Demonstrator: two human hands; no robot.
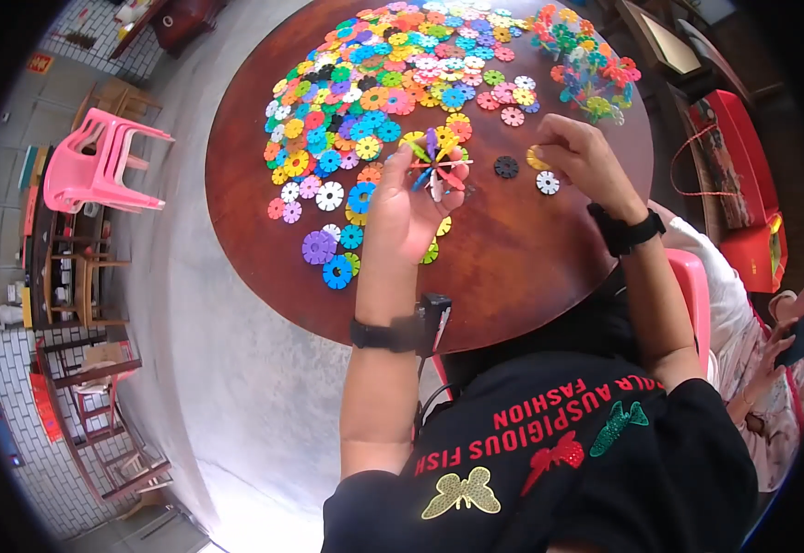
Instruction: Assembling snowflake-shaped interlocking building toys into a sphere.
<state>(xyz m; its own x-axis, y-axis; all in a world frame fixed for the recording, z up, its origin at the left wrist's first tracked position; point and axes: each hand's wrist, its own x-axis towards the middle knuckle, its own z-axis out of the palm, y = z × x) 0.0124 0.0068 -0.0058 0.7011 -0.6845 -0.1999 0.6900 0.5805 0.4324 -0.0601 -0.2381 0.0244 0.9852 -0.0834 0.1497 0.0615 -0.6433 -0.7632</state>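
Note:
Over the round table's middle, my left hand (pixel 404 219) is closed on a small cluster of interlocking snowflake discs (pixel 435 166). The discs are fitted together edge-on, so purple, green, red, blue and white pieces radiate outward. To the right, my right hand (pixel 585 155) is raised above the tabletop with thumb and fingers pinching a yellow snowflake disc (pixel 537 158). The two hands are apart. Between them a black disc (pixel 506 167) lies flat. Just below my right fingers is a white disc (pixel 547 182).
Loose multicoloured discs (pixel 365 97) spread across the far and left side of the brown table (pixel 503 267). A built shape of translucent discs (pixel 596 78) stands far right. Another person (pixel 766 369) sits at right, near a red bag (pixel 734 157). Pink plastic chairs (pixel 98 161) stand left.

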